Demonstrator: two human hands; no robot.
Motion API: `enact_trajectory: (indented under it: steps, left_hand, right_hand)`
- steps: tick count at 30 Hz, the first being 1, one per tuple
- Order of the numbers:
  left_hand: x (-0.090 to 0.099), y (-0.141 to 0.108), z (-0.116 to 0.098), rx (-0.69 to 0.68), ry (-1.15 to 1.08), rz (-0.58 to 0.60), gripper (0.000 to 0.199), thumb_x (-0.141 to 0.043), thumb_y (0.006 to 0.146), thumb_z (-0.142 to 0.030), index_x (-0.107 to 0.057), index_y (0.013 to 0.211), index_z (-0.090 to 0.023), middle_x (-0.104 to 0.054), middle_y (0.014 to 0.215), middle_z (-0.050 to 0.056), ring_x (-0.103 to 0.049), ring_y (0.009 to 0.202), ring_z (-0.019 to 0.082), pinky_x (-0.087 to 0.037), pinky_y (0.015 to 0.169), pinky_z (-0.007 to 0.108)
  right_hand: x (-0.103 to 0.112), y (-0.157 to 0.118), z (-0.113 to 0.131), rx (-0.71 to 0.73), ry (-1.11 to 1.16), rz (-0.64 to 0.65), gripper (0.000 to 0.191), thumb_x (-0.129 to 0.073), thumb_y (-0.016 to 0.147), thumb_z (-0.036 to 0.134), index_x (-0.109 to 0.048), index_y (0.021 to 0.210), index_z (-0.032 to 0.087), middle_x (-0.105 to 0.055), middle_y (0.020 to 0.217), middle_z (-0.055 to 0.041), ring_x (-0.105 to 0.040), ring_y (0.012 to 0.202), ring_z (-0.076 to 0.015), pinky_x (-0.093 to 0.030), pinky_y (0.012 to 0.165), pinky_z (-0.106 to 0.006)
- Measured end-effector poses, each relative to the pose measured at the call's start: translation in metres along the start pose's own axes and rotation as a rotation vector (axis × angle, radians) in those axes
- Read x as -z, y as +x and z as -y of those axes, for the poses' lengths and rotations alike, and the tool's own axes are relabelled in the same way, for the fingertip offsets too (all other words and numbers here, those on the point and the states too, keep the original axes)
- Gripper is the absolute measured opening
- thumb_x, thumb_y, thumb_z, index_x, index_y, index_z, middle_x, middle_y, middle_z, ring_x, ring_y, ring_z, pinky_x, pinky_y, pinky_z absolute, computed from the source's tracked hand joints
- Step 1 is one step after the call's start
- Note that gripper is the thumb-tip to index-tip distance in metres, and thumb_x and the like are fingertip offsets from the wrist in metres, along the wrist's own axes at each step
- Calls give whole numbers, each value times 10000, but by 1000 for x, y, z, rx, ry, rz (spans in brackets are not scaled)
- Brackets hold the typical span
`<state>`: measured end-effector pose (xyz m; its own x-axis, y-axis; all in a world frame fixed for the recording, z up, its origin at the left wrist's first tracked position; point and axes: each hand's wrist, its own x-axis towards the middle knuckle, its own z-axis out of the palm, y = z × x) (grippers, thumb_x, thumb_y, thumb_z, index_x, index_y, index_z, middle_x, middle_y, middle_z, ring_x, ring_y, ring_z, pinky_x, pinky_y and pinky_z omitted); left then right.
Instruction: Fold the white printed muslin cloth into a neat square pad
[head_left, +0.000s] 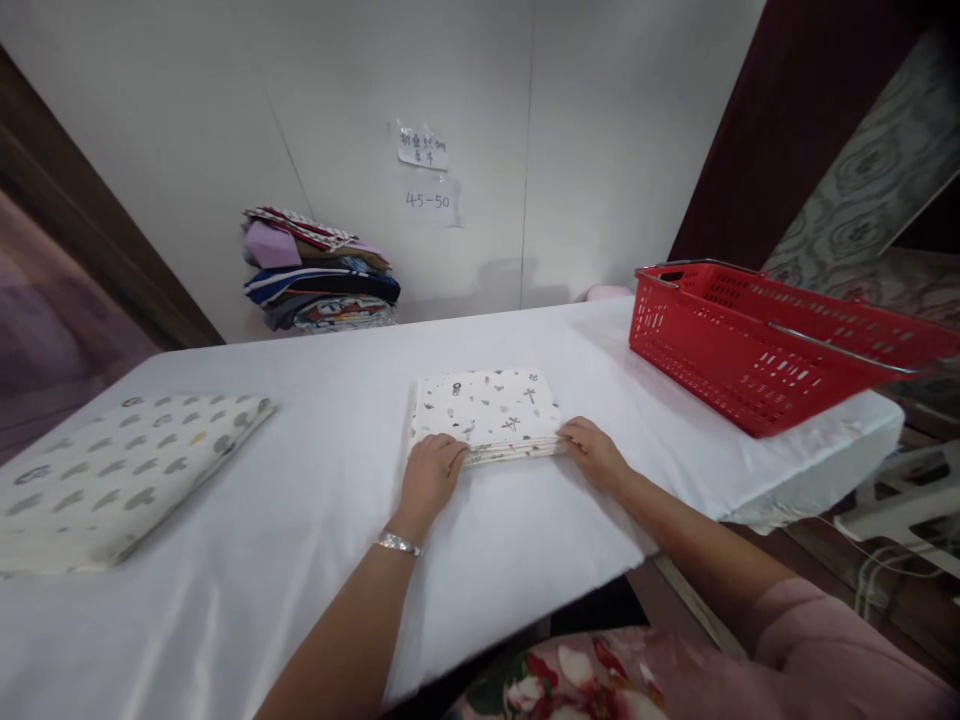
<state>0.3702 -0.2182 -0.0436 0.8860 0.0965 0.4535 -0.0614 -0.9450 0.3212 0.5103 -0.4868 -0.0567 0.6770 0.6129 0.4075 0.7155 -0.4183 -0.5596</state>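
Note:
A folded white cloth with small printed figures [487,405] lies flat on the white-covered table [315,400], its layered edge facing me. My left hand [435,470] is closed on the near left corner of this cloth, with a silver bracelet on the wrist. At the near right corner, my right hand [592,450] pinches the same layered edge. Another folded cloth, white with grey cloud-like shapes [127,460], rests on the table at the far left, touched by neither hand.
A red plastic basket [750,350] stands at the table's right end. Several folded fabrics [322,280] are piled beyond the back edge at left. Paper notes [424,150] are stuck on the wall. White chair-like frames [900,510] stand at the right.

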Motion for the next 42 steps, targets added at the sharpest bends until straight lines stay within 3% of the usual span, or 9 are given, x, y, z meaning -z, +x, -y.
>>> enact_trajectory:
  steps: [4, 8, 11, 18, 22, 31, 37, 42]
  left_hand:
    - [-1, 0, 3, -23, 21, 22, 198, -467, 868, -276, -650, 920, -223, -618, 875, 48, -536, 839, 200, -408, 745, 351]
    - [-3, 0, 4, -25, 66, 47, 238, -494, 852, -263, -622, 1049, -225, -607, 900, 51, -533, 860, 210, -403, 762, 358]
    - [-3, -1, 3, -34, 90, 64, 229, -484, 856, -249, -628, 1034, -229, -596, 911, 51, -526, 866, 206, -396, 778, 362]
    - [-1, 0, -2, -30, 97, 44, 226, -422, 901, -274, -633, 966, -227, -584, 877, 48, -514, 839, 188, -385, 770, 348]
    - [-1, 0, -3, -19, 87, 18, 242, -397, 915, -278, -629, 954, -219, -594, 898, 53, -515, 849, 188, -386, 766, 345]
    - [0, -2, -4, -38, 66, 19, 233, -403, 916, -270, -631, 949, -237, -608, 927, 45, -513, 889, 188, -379, 778, 344]
    - [-3, -1, -2, -14, 81, 31, 256, -376, 927, -286, -619, 962, -215, -613, 907, 50, -518, 853, 184, -382, 755, 334]
    - [-7, 1, 0, -11, 108, 11, 236, -384, 919, -275, -592, 1008, -206, -620, 892, 61, -531, 843, 193, -383, 745, 336]
  right_hand:
    - [1, -1, 6, -16, -106, 12, 231, -452, 866, 215, -610, 1033, 237, -562, 1009, -43, -535, 914, -172, -446, 781, -307]
    - [5, 3, 13, 76, -253, 32, 229, -485, 855, 223, -626, 1035, 234, -564, 1033, -67, -499, 954, -206, -414, 822, -341]
    - [5, 10, 18, 143, -338, 75, 218, -500, 850, 229, -634, 1022, 222, -580, 1019, -76, -494, 941, -222, -383, 817, -359]
    - [-11, 27, 29, 269, -353, 187, 227, -476, 863, 167, -629, 1022, 221, -613, 999, -72, -503, 951, -211, -356, 803, -336]
    - [-16, 26, 24, 313, -330, 113, 242, -432, 892, 176, -637, 1018, 196, -618, 1007, -96, -517, 942, -213, -367, 791, -331]
    - [-18, 18, 19, 303, -315, 113, 261, -403, 908, 197, -659, 956, 207, -629, 966, -82, -530, 896, -214, -383, 773, -348]
    - [-17, 25, 22, 179, -134, 58, 234, -424, 904, 239, -651, 957, 226, -624, 939, -59, -542, 875, -191, -421, 776, -320]
    - [-17, 26, 25, 209, -203, 66, 192, -433, 883, 189, -616, 938, 206, -621, 905, -59, -534, 856, -196, -409, 772, -319]
